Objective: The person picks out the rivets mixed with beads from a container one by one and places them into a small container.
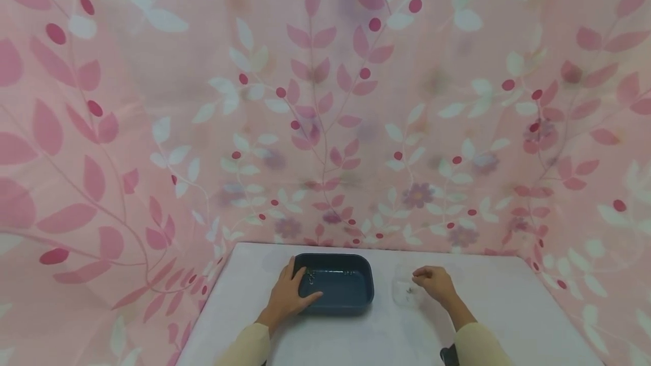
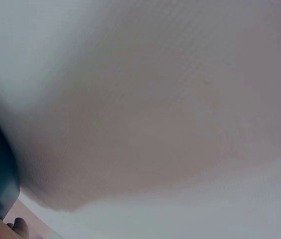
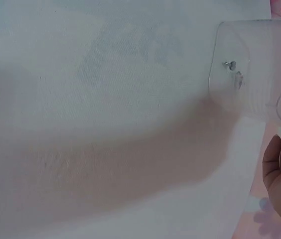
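Observation:
A dark blue rectangular dish stands on the white table. My left hand rests on its left side, fingers spread over the rim and thumb reaching across the near left corner. Small shiny pieces lie in the dish beside that hand; their kind is too small to tell. My right hand is at the right edge of a clear plastic box, with bent fingers and fingertips close together. What they pinch, if anything, is unclear. Several small metal pieces show in the box.
The white table reaches to a pink leaf-patterned cloth hanging behind and at both sides. A strip of table lies between the dish and the clear box.

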Motion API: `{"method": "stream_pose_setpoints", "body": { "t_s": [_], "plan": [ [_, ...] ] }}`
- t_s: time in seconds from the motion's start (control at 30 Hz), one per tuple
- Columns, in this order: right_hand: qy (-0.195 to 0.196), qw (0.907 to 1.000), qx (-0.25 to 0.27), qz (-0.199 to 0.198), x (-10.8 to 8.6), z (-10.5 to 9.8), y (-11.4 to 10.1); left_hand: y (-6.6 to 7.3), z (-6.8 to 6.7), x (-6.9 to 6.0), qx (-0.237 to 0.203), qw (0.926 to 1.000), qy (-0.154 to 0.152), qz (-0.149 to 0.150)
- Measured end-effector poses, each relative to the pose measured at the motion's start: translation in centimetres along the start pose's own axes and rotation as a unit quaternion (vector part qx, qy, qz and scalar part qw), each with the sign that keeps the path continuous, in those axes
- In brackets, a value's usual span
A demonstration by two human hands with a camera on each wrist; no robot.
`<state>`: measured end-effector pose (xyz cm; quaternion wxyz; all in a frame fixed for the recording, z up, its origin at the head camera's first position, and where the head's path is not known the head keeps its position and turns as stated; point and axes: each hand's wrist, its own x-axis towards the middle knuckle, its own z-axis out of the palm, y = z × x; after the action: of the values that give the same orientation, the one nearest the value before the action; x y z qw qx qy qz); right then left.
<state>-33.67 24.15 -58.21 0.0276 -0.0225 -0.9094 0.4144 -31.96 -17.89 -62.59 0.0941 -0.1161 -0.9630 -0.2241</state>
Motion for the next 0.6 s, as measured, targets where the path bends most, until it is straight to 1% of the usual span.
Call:
{"method": "stream_pose_setpoints", "body": {
  "t_s": [0.17,0.3,0.43,0.6],
  "plan": [
    [-0.002,1.0,-0.008,0.001,0.15,0.25,-0.14,0.2,-0.2,-0.09,-0.002,1.0,0.0,0.0],
    [-0.003,0.9997,-0.019,-0.013,0.3,0.24,-0.31,0.32,-0.26,-0.09,-0.004,1.0,0.005,-0.002],
    [-0.007,0.9989,-0.038,-0.025,0.38,0.09,-0.51,0.37,-0.35,0.03,-0.007,0.9999,-0.001,-0.009],
    [-0.012,0.9974,-0.061,-0.038,0.32,0.14,-0.37,-0.07,0.28,-0.05,-0.005,1.0,0.0,-0.007]
  ]
}}
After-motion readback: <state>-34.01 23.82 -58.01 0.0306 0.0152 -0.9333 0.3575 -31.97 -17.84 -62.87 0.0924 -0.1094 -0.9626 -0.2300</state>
